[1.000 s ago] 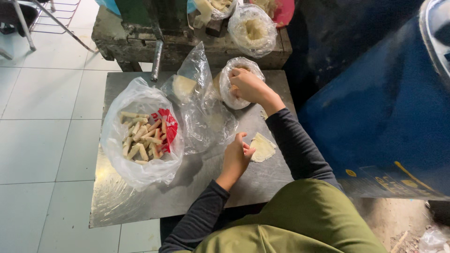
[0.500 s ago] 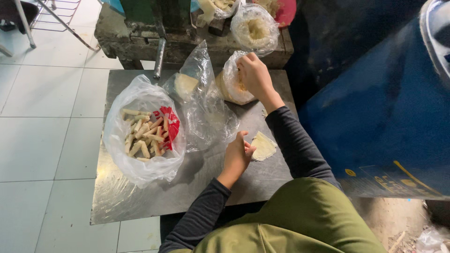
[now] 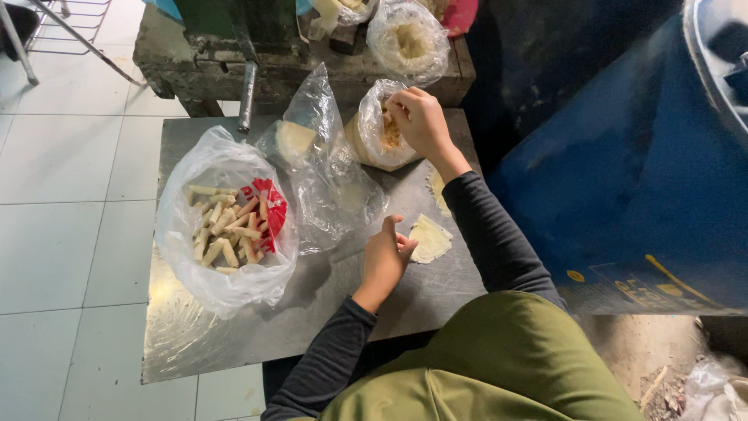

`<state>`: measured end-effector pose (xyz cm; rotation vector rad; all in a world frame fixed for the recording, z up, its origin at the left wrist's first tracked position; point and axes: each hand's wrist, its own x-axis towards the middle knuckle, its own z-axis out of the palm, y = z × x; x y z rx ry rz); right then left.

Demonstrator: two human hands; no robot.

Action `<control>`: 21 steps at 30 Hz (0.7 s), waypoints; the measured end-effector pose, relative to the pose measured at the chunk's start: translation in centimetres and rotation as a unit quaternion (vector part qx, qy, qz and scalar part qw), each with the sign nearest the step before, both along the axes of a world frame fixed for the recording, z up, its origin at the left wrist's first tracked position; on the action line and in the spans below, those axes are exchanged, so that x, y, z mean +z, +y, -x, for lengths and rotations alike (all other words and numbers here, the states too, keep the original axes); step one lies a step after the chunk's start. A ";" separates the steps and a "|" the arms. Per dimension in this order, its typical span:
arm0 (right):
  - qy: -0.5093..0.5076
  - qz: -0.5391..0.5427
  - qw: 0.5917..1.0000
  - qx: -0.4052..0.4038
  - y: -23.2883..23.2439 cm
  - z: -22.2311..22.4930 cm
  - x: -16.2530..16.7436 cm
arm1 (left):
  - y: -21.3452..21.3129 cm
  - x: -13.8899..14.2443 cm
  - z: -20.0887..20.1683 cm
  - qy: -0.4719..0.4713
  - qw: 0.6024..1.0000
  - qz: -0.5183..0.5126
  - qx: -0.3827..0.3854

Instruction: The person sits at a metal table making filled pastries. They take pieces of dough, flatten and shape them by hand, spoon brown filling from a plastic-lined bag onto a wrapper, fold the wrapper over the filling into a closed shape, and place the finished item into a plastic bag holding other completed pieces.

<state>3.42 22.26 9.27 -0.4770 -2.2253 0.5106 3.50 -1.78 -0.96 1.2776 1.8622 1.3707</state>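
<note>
Metal table (image 3: 312, 320), top view, contents listed from the left. Large clear plastic bag (image 3: 226, 234) over a red basket, open at the top, filled with pale rolled sticks (image 3: 226, 230) lying loose and crosswise. Next, a crumpled clear bag (image 3: 327, 168) with a pale round piece inside, slumped toward the table's middle. Left hand (image 3: 386, 261) — resting at the near centre, fingers loosely curled, fingertips touching the edge of a thin pale wrapper sheet (image 3: 430, 238) that lies flat on the metal; it pins the sheet and grips nothing. Just beyond, a small bag of yellowish filling (image 3: 378, 136), upright, mouth open. Right hand (image 3: 421, 117) — a second ago lying on the bag's rim, now raised and dipped into the mouth, fingers pinched together on the filling; whether any is pinched up cannot be told. Judged from that shift, a portion is being taken for the waiting sheet. Behind, on a rough bench (image 3: 195, 58), another clear bag (image 3: 409, 39) of pale stuff. Far right, a blue barrel (image 3: 639, 179), off the table.
</note>
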 end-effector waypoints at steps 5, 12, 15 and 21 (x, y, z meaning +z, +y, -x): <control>0.052 0.088 0.994 -0.036 -0.1 -1.1 -1.5 | -0.3 0.7 0.2 -0.020 1.000 0.006 -0.004; 0.202 0.404 0.891 -0.046 1.9 -3.4 -5.1 | -0.5 1.7 0.4 -0.051 0.999 0.011 0.000; 0.267 0.501 0.823 -0.003 2.1 -4.9 -5.2 | -0.4 1.9 0.8 -0.069 0.997 0.033 -0.003; 0.304 0.535 0.788 0.019 -1.6 -11.6 -5.2 | -0.6 1.5 1.3 -0.086 0.996 0.024 -0.007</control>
